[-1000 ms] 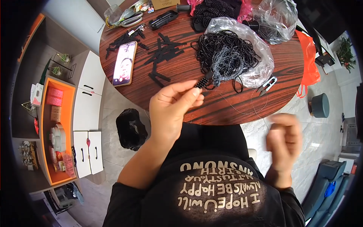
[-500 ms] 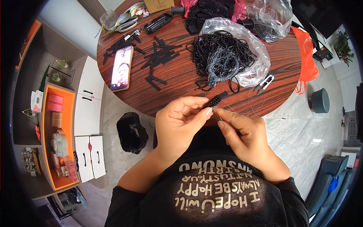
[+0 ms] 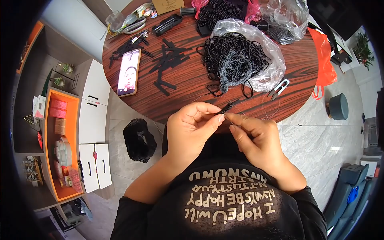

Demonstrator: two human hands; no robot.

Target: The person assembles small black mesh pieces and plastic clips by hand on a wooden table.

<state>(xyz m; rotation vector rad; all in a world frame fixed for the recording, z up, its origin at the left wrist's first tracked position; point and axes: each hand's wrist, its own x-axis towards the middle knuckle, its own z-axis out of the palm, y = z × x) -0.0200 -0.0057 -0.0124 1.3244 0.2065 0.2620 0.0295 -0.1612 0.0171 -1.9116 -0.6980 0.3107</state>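
Observation:
Just off the table's near edge, my left hand [image 3: 191, 124] pinches a short black beaded strip [image 3: 227, 108] between thumb and fingers. My right hand [image 3: 256, 134] is closed right beside it, index finger touching the strip's near end. A thin needle is pinched there, mostly hidden by the fingers. Fine clear thread loops from the work over the table to the right. Beyond the hands lies a heap of black bead strings [image 3: 216, 48] on a clear plastic bag [image 3: 276, 66], with a bundle of grey thread [image 3: 235, 70] on top. Thread snips [image 3: 279, 89] lie to its right.
On the round wooden table [image 3: 188, 88] are black fabric strips [image 3: 170, 58], a phone [image 3: 129, 73] showing a person, scissors [image 3: 135, 26] and a black tray [image 3: 167, 25]. An orange bag [image 3: 323, 60] hangs at the right edge. A black bag [image 3: 139, 141] stands on the floor.
The beaded strip has turned in my fingers and now shows a narrower side. My right thumb has shifted slightly left, closer to the index finger. The table items have not moved.

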